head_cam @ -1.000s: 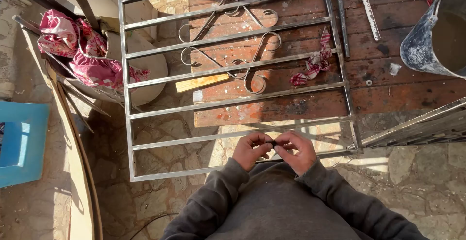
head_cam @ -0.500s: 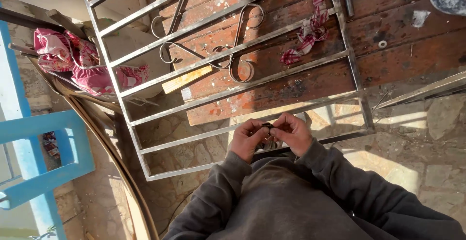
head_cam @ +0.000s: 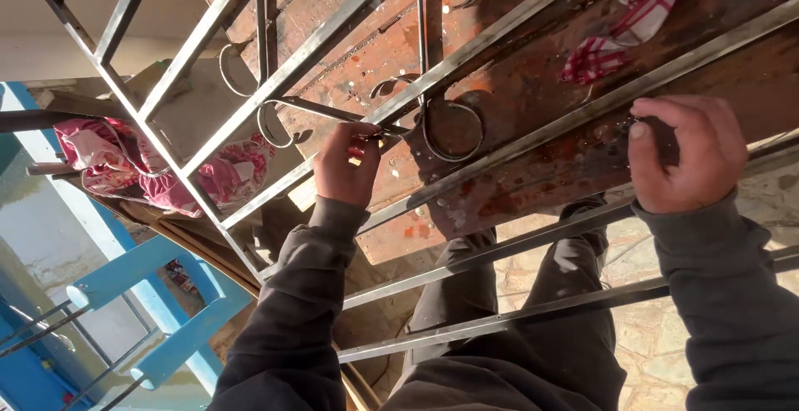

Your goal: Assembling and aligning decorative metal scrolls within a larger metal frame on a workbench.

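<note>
A grey metal window grille (head_cam: pixel 516 38) with curled scrollwork (head_cam: pixel 449 132) lies across a paint-spattered reddish wooden table (head_cam: pixel 533 86). My left hand (head_cam: pixel 345 168) reaches up between the bars and pinches a thin dark metal rod (head_cam: pixel 329 111) beside the scroll. My right hand (head_cam: pixel 687 155) is closed over one of the grille's long cross bars at the right. Both arms wear dark grey sleeves. My legs show under the lower bars.
A red and white checked rag (head_cam: pixel 632 20) lies on the table at the top right. A pink patterned cloth (head_cam: pixel 125 165) is bunched at the left. A blue wooden frame (head_cam: pixel 158 294) stands at the lower left. Stone paving (head_cam: pixel 649 328) is underfoot.
My hands were together at the grille's lower edge, working a small object. Now they are apart, the left at the scroll, the right on a bar, and the view is much closer.
</note>
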